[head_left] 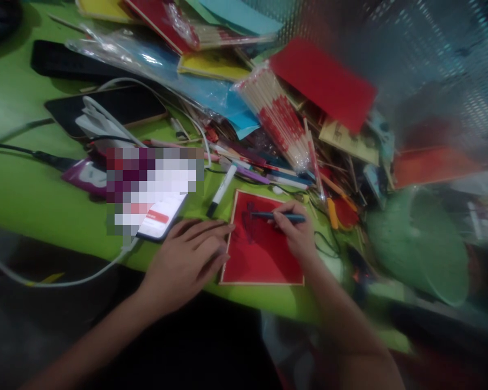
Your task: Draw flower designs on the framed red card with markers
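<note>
A red card (264,254) lies on the green table (32,195) near its front edge, with dark drawn lines on its upper left part. My right hand (296,230) is closed round a dark blue pen (278,217), whose tip rests on the card. My left hand (189,254) lies flat with its fingers stretched out, fingertips touching the card's left edge.
A phone (160,219) lies just left of my left hand. A black-and-white marker (222,190) lies behind the card. A heap of coloured papers, a bundle of sticks (278,122) and pens fills the back. A green bowl-like object (423,244) stands at the right. Cables cross the left side.
</note>
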Demonstrator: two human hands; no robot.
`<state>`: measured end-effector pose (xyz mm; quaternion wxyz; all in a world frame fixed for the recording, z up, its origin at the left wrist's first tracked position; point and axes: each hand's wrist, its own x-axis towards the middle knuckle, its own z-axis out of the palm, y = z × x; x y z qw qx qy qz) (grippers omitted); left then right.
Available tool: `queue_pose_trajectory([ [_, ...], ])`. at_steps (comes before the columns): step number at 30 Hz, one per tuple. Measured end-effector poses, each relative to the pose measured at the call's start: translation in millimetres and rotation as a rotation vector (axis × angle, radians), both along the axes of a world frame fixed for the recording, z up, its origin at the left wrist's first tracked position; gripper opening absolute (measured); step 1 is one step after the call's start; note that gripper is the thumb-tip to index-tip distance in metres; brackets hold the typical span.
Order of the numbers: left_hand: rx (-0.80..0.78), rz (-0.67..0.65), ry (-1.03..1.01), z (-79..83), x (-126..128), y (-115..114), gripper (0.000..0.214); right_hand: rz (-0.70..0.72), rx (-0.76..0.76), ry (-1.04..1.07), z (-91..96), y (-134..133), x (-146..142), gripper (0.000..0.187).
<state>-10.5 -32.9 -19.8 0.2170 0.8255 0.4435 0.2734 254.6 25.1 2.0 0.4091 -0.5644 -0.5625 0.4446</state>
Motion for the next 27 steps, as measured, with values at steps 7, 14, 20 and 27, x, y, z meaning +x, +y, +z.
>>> queue_pose_trajectory([
  [7, -0.021, 0.006, -0.008, -0.1, -0.3, -0.1, 0.018, 0.001, -0.006, -0.025, -0.5, -0.1, 1.0, 0.035],
  [14, 0.029, -0.01, 0.014, 0.9, 0.0, 0.7, 0.017, 0.002, -0.005, -0.012, -0.6, -1.0, 1.1, 0.033],
  [20, 0.027, -0.017, 0.01, 3.7, -0.3, 2.0, 0.017, 0.051, -0.024, 0.007, -4.8, -3.7, 7.3, 0.027],
  [27, 0.013, -0.011, 0.008, 4.0, 0.1, 1.7, 0.019, 0.045, -0.033, 0.013, -4.7, -3.9, 7.4, 0.024],
])
